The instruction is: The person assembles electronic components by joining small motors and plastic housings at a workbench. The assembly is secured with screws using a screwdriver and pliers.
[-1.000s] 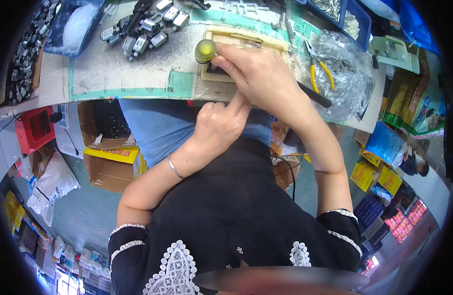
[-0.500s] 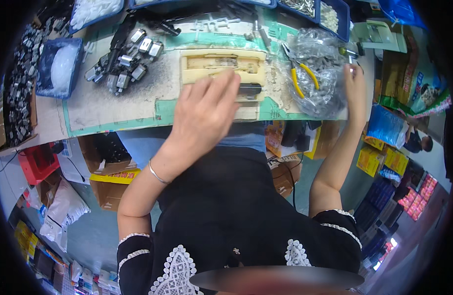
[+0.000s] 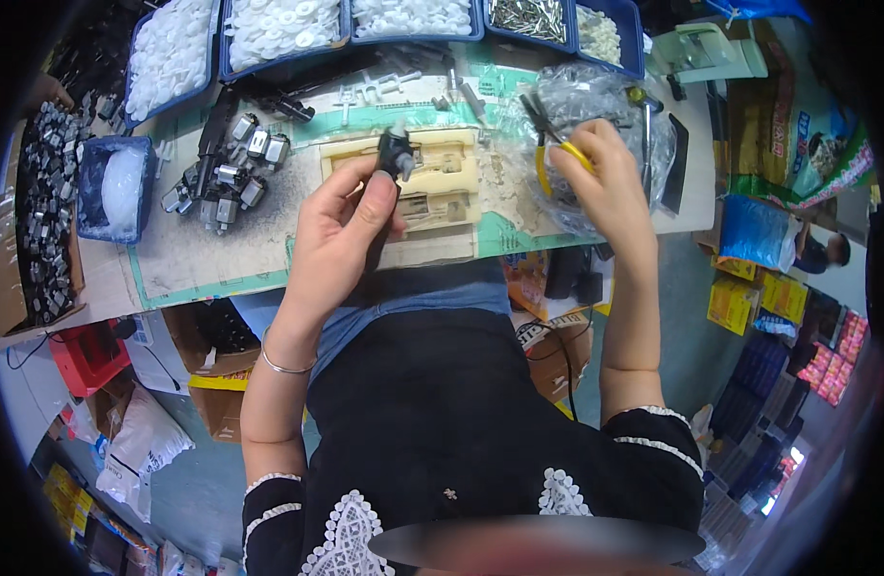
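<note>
My left hand (image 3: 336, 235) is closed around a dark, elongated part (image 3: 394, 156), its upper end sticking up past the thumb with a light-coloured tip. The part is raised over the left side of a cream moulded fixture (image 3: 447, 158) with shaped recesses. My right hand (image 3: 605, 178) grips the yellow-handled pliers (image 3: 541, 173), jaws pointing away from me, above a clear plastic bag (image 3: 581, 91) of grey pieces. What looks like a screwdriver (image 3: 645, 134) lies on the bag, right of my right hand.
Small metal motors (image 3: 235, 178) and black parts are piled left of the fixture. Blue bins (image 3: 286, 29) of white pieces, and one of metal screws or pins (image 3: 528, 17), line the far edge. A blue tray (image 3: 115, 187) and a box of motors (image 3: 48, 211) stand at left.
My left hand has lifted the dark part off the fixture and turned it upright. My right hand has moved left from the screwdriver and taken hold of the pliers. The view has shifted slightly.
</note>
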`<state>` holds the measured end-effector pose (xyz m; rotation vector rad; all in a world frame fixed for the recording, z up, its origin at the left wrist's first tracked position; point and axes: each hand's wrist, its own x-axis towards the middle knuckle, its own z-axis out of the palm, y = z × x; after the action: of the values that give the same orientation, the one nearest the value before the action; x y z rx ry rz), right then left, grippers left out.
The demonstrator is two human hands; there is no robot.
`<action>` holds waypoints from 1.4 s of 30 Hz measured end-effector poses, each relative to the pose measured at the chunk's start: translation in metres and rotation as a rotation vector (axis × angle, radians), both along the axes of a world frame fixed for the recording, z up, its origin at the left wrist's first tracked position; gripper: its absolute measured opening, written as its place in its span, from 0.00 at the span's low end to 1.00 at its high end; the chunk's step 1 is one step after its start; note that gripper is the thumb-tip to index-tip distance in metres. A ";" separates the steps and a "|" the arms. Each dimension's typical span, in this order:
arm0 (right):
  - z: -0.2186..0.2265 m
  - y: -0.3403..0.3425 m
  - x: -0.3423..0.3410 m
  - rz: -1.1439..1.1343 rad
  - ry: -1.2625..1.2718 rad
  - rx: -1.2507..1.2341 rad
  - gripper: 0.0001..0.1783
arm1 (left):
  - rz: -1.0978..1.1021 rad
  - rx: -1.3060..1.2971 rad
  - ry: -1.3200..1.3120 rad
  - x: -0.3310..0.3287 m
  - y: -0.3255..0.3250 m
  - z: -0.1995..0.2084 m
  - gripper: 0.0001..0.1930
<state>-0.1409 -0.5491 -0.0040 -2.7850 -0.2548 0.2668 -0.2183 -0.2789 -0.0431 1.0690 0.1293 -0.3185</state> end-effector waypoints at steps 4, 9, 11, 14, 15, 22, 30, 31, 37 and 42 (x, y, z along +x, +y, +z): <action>-0.001 0.001 0.000 -0.145 0.225 0.808 0.16 | 0.011 0.014 0.013 -0.002 -0.007 0.002 0.18; -0.005 0.040 -0.015 0.102 0.870 1.474 0.15 | 0.117 0.056 -0.014 -0.007 -0.009 0.006 0.18; -0.001 0.049 -0.029 0.122 0.729 1.124 0.11 | 0.166 0.220 -0.083 -0.010 -0.002 0.003 0.16; 0.001 0.060 -0.048 0.258 0.553 0.989 0.15 | 0.289 0.701 -0.352 -0.015 -0.005 0.011 0.14; 0.006 0.065 -0.049 0.306 0.528 0.916 0.17 | 0.291 0.703 -0.346 -0.016 -0.006 0.011 0.14; 0.011 0.087 -0.060 0.386 0.301 0.631 0.16 | 0.427 1.264 -0.827 -0.014 -0.006 0.007 0.15; -0.001 0.068 -0.054 0.733 -0.026 0.506 0.14 | -0.016 0.504 -0.373 -0.038 0.024 0.022 0.09; 0.000 0.064 -0.051 0.713 0.021 0.588 0.15 | -0.153 0.313 -0.251 -0.040 0.032 0.021 0.09; -0.006 0.035 -0.029 0.066 -0.167 -0.054 0.17 | -0.680 0.329 0.021 -0.058 0.122 -0.001 0.12; 0.002 0.048 -0.021 0.167 -0.156 -0.388 0.12 | -0.720 0.904 0.271 -0.119 0.199 -0.054 0.14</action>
<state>-0.1618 -0.5011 -0.0025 -3.1782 -0.5259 0.1509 -0.3378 -0.0798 -0.0969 1.9543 0.1274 -1.1270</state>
